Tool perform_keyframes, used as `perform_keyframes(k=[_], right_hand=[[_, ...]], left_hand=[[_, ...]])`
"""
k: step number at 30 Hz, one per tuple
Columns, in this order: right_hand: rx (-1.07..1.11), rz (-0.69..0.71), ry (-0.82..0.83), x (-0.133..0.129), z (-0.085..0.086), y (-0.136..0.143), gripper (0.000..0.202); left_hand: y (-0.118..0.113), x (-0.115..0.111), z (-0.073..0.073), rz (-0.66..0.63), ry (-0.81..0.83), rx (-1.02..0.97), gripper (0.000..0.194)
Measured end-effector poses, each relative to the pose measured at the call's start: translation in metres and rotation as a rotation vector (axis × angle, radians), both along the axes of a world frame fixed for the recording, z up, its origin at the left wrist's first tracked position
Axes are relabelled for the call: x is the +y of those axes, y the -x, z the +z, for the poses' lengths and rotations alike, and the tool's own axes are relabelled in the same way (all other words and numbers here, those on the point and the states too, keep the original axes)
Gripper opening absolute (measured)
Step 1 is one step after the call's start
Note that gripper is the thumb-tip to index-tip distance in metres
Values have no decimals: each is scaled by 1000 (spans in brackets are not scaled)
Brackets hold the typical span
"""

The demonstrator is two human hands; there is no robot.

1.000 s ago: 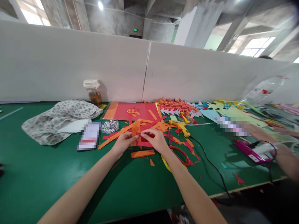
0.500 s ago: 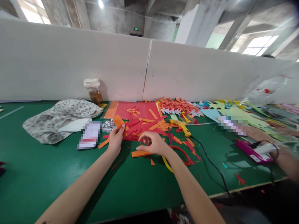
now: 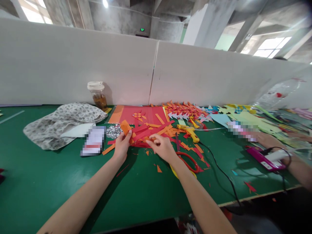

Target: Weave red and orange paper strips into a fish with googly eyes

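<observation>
My left hand (image 3: 122, 148) is closed on a folded orange paper strip (image 3: 125, 126), which sticks up past the thumb. Beside it, my right hand (image 3: 162, 148) pinches an orange paper strip (image 3: 146, 139), mostly hidden by the fingers. Both hands are just over a heap of red paper strips (image 3: 156, 130) and orange scraps. By my right wrist lie scissors (image 3: 188, 159) with red-orange and yellow handles. Behind the heap, a small woven paper fish (image 3: 138, 116) rests on red paper sheets (image 3: 151, 112).
A yellow glue gun (image 3: 188, 131) trails a black cord. Woven paper fish (image 3: 184, 109) are piled behind it. On the left are a phone (image 3: 94, 141), a patterned cloth (image 3: 63, 120) and a lidded cup (image 3: 97, 96). At right, a purple power strip (image 3: 264, 158) lies near another person's arm (image 3: 298, 167).
The orange strip lying under my right hand has been picked up from the table. My right fingers have closed, and my left hand has shifted slightly right.
</observation>
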State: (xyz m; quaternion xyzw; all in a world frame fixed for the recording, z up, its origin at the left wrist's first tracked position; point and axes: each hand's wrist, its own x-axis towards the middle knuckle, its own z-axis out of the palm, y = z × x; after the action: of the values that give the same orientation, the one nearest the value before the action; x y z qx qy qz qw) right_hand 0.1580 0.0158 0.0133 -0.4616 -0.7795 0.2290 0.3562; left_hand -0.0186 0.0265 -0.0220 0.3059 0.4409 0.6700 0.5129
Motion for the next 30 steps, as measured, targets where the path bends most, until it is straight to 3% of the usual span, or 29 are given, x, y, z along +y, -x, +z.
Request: perform_keyframes(k=[4,9,14,20,27,30], right_hand=[[312,-146,67,6,-2,-2,25],[548,-279,191,16,-5,-3,30],[694,-264,388,19,-6,2,44],[700,-227,342,21,-10,3,57],[740,-110,346,20,-8,-1,59],[739,-128,330,20,-7,-2,57]], left_hand=[[0,0,-1,-8,5,12,37],[1,0,-1,-9,6,5,38],[-4,-4,3,-120,27,45,38],[-14,-14,8,-317,-36,164,34],[-13,-12,4,-356,-52,234,34],[-13,-12,5,-386,-38,208,35]])
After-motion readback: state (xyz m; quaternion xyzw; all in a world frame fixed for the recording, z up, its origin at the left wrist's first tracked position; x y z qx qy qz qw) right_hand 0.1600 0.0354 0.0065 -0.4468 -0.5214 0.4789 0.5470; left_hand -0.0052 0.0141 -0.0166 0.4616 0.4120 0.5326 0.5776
